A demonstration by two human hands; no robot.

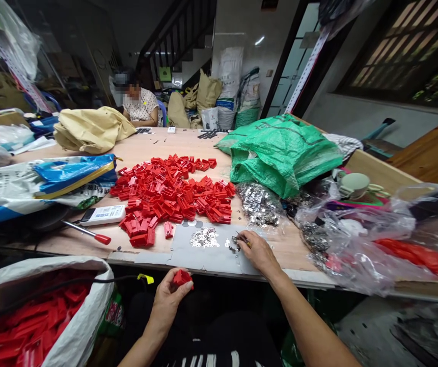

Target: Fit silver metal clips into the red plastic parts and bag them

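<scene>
A pale wooden table [199, 142] spans the middle of the frame. On its right half slumps a green woven sack [285, 148]. The open white sack [102, 275] in the lower left corner is filled with red plastic parts. At the left edge lies a blue and white bag [76, 176], and a loose heap of red parts [173, 191] spreads across the center of the frame. Crumpled clear plastic bags [379, 250] crowd the lower right, while a tan sack [92, 127] sits upper left. Behind it, at the table's far side, a co-worker [144, 107] in a patterned top sits bent forward. A grey sheet [188, 257] lies at the near table edge, below the heap.

The right hand [259, 252], right of the lower center, is above this sheet, fingers pinched. The left hand [171, 290] is in front of the table edge at lower center, fingers and thumb closed around a piece. A white box [104, 215] lies left of the heap. Small silver pieces [204, 237] are scattered in a patch on the sheet. The left hand's piece is a single red part [181, 278]; the right grips a slim tool [244, 238], its exact kind too small to tell, with dark metal bits [234, 247] just beside its tip.
</scene>
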